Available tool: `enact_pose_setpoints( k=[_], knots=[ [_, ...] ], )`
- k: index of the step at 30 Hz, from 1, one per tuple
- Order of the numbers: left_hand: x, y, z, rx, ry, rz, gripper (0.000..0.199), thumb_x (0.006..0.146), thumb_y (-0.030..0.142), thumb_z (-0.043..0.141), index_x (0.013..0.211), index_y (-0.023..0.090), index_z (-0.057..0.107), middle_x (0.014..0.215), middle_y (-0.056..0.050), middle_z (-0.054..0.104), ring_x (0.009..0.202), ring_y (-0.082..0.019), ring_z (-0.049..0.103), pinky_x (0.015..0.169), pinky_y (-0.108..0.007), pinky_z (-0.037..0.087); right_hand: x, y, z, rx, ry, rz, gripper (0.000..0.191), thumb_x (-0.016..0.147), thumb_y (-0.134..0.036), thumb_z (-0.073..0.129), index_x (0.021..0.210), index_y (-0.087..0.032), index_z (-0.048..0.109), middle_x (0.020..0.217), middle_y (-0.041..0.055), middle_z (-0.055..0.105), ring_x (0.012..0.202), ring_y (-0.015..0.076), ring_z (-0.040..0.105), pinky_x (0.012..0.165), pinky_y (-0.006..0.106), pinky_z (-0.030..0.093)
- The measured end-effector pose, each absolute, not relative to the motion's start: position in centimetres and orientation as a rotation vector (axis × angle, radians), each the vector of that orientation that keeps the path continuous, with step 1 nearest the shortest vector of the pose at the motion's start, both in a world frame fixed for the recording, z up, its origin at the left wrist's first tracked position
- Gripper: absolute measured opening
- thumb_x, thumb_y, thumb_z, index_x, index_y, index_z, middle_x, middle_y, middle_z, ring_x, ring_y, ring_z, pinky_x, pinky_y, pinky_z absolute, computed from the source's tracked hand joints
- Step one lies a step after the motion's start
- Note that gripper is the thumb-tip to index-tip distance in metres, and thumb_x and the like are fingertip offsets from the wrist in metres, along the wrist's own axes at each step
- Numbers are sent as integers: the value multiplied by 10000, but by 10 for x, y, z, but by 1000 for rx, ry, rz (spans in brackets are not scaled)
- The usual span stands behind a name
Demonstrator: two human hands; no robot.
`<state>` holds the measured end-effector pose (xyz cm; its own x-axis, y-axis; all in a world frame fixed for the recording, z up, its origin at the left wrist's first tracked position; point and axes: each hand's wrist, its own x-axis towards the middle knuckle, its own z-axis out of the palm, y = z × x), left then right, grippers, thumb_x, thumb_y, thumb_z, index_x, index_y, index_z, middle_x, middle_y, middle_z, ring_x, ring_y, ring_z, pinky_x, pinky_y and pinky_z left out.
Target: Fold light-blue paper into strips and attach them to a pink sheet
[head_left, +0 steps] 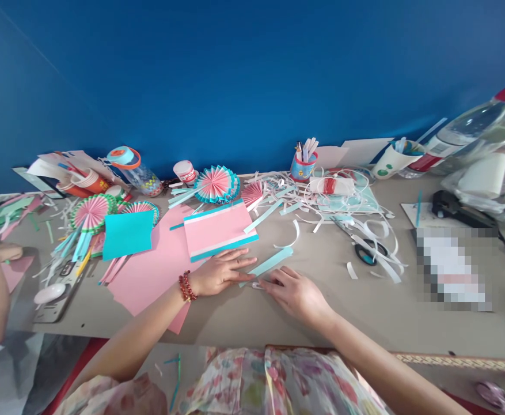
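Note:
My left hand (221,274), with a red bead bracelet on its wrist, lies with fingers spread on the table beside a light blue paper strip (272,261), its fingertips at the strip's lower left end. My right hand (293,291) is closed around a small white object (257,285), partly hidden by the fingers, just below that strip. Above my left hand rests a pink sheet (220,227) with blue and white bands along its edges. Larger pink paper (148,276) lies to the left, with a turquoise sheet (128,235) overlapping it.
Folded paper rosettes (217,184) and a pen cup (304,167) stand near the wall. Paper scraps and black-handled scissors (369,252) lie right of centre. A bottle (455,135) leans at the right. Another person's hand (4,253) is at the left edge.

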<state>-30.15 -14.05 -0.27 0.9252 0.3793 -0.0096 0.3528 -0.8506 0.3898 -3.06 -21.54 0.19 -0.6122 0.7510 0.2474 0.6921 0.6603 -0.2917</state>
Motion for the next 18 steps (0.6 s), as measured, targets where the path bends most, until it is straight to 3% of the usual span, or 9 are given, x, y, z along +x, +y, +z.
enact_pose_setpoints(
  k=[18],
  knots=[
    [-301,-143,-6,2715,558,94,475,981,183,450,1403,398,470,1563,56,325,1489,-232,165,1184,-454,240,-32,-222,-4,-1131,-2561,227,239,983,-223,469,1045,-252,699,843,42,641,775,174,540,635,264,427]
  ],
)
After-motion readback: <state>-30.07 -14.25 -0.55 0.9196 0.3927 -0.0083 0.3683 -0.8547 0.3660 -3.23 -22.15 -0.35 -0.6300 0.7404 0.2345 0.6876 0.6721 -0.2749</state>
